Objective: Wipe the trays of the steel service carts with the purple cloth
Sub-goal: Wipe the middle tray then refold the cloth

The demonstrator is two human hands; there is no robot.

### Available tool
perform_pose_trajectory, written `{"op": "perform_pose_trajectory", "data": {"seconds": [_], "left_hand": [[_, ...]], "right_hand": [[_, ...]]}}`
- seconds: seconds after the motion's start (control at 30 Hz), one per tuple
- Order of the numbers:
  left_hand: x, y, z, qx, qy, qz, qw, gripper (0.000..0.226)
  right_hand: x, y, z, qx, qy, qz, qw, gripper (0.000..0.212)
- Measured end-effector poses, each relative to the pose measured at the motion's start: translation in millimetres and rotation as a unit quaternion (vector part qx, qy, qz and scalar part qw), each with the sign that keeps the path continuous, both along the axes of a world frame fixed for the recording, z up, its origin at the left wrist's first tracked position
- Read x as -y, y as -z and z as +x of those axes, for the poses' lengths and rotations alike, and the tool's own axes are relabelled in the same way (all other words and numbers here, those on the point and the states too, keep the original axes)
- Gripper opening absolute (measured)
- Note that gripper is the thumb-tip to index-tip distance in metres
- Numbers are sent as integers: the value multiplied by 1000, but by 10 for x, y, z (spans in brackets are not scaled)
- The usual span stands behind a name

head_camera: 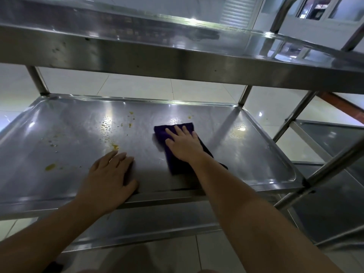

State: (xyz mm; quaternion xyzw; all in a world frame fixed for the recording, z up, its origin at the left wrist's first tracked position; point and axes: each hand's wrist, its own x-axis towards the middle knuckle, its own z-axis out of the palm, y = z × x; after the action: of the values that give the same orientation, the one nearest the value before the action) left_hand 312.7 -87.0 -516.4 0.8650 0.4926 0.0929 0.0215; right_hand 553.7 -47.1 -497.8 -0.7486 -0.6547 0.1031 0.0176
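Note:
A folded purple cloth (174,160) lies flat on the middle tray (59,123) of a steel service cart. My right hand (184,143) presses down on the cloth with straight, spread fingers. Near the tray's front edge, my left hand (109,178) rests flat on the bare steel, fingers straight. Yellow-orange food stains (110,133) are scattered over the tray's left and middle, with a larger blot (50,166) at the front left and a wet patch (239,131) at the right.
The cart's top tray (177,62) overhangs close above the hands. A lower tray (147,229) shows beneath. Steel uprights (295,117) and a second cart's trays (334,138) stand at the right. White floor tiles (137,85) lie beyond.

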Motion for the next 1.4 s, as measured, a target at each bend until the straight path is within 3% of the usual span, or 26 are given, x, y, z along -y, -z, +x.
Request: {"op": "perform_pose_trajectory", "data": {"seconds": [0.33,0.6,0.73,0.93,1.1,1.27,1.4], "left_hand": [[32,-26,39,8,-9,-13,1000,91],[35,-18,35,-11,-7,6,1000,83],[59,-13,41,-27,-5,39,999,67],[130,-36,89,-23,5,57,998,64],[166,-74,289,-20,40,98,994,58],[176,6,429,-14,77,79,994,60],[146,51,403,10,65,42,997,78]], "right_hand": [[293,-62,1448,-3,169,-19,985,54],[662,-126,2169,31,256,-28,966,54],[969,-97,2092,42,238,-41,969,55],[1834,-227,1838,64,175,-130,974,53],[2371,-332,1490,209,82,-177,958,46],[2318,-279,1518,213,72,-165,960,45],[1892,-210,1746,193,81,-151,966,41]]}}
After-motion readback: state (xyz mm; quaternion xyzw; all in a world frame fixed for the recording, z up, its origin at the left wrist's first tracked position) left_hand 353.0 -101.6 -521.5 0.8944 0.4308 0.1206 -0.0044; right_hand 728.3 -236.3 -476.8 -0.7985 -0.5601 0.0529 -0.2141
